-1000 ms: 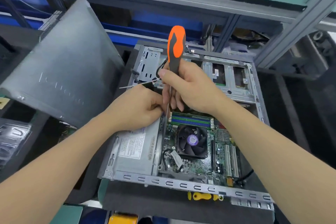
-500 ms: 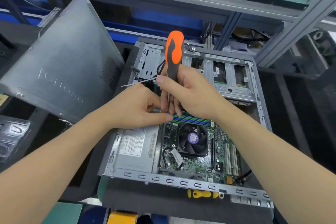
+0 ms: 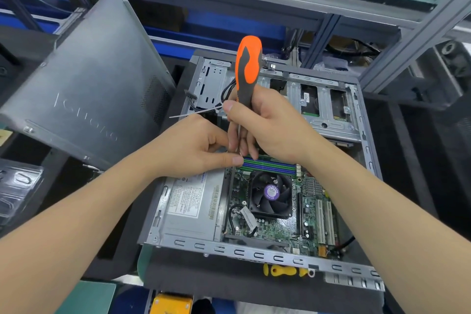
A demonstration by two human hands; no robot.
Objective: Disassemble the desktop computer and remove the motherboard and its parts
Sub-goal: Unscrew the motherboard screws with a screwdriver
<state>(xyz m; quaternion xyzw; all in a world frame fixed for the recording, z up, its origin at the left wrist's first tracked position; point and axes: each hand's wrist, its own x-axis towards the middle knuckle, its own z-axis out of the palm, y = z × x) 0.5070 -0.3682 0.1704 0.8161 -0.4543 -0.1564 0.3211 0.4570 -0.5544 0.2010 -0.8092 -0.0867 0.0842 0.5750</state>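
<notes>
Head view: right hand (image 3: 270,125) grips orange screwdriver (image 3: 248,66) upright, just beyond CPU fan (image 3: 271,192); left hand (image 3: 193,145) pinches its shaft, likely steadying the tip.

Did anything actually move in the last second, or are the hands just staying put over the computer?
Barely. The left hand stretched its thumb further right, under the right hand, by the screwdriver shaft. The right hand keeps gripping the screwdriver upright; nothing was let go. The computer case and side panel stayed put.
</notes>
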